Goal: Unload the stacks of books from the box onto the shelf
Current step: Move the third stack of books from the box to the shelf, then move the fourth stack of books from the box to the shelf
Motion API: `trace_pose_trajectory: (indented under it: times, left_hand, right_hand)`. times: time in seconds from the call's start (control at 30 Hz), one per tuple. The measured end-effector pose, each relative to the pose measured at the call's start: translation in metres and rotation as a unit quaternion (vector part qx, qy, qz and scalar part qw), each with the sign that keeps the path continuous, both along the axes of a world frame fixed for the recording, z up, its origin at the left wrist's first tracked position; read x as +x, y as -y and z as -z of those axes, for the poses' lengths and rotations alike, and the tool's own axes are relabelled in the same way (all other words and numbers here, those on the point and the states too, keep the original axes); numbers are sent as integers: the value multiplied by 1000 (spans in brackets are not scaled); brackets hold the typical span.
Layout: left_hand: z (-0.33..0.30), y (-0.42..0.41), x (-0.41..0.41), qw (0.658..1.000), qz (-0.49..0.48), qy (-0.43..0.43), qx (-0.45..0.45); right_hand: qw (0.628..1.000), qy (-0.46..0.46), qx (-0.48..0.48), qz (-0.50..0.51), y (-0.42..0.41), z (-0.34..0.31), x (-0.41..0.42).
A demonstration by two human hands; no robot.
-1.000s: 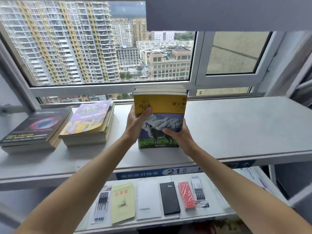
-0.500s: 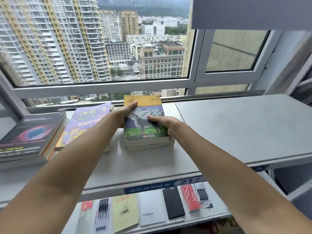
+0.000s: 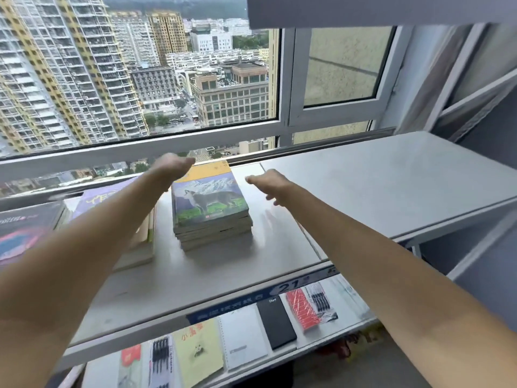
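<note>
Two hands are seen above the shelf, neither holding anything. The left hand is loosely curled over the far left corner of the wolf stack; the right hand is spread open just beside it. The stack lies flat on the shelf, beside a purple stack.

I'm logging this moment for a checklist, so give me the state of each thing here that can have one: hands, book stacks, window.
Left hand: open, holding nothing, over the far edge of the wolf-cover stack.
Right hand: open, empty, apart from the stack.
Wolf-cover stack: lying flat on the shelf, released.
Purple-cover stack: flat, partly hidden by the left arm.
Dark-cover stack: flat, blurred.
Window: looks shut.
</note>
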State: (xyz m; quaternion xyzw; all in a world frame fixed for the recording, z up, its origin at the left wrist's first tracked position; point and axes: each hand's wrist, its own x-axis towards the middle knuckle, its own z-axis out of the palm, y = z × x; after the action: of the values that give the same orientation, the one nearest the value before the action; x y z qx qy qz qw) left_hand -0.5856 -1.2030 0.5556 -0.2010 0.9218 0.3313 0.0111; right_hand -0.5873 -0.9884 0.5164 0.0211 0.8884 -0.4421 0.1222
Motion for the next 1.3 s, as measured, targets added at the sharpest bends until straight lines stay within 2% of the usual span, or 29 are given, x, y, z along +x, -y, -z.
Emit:
trace_pose_trajectory:
  times: [0.07,0.13,0.23,0.33,0.4,0.47,0.53,0.7,0.9,1.0,1.13,1.23,1.3]
  left_hand:
    - [-12,-14,0,986,42,-29,-162]
    - [-18,-38,2,965,99,-61,-236]
    - [-19,-90,9,952,154,-96,-247]
    - [-14,-161,27,934,224,-125,-250]
    - [-1,-227,48,911,284,-141,-262]
    - [5,-259,61,911,331,-104,-223]
    - [23,-336,94,895,402,-67,-183]
    - [60,-506,190,828,533,-48,-168]
    - [106,-674,302,766,624,-20,-155]
    - [134,-754,358,720,672,-34,-169]
    - [182,-851,425,622,743,-24,-247]
    - [222,-919,470,592,769,0,-243]
    - [251,-968,499,551,795,-1,-253]
  right_hand:
    - [993,-71,98,1,-27,-2,7]
    - [971,-110,211,-1,-63,-2,22]
    - [938,-117,325,18,-129,4,57]
    - [925,-105,362,51,-202,9,101]
    - [920,-96,369,88,-263,12,147]
    - [919,-99,366,107,-291,14,172]
    - [914,-72,373,141,-352,19,232]
    - [888,5,400,225,-486,44,370]
    - [863,88,388,312,-609,87,526]
    - [850,121,359,366,-665,120,600]
    - [824,161,322,437,-728,169,682]
    - [798,221,285,484,-771,206,730]
    - [782,253,268,503,-804,228,759]
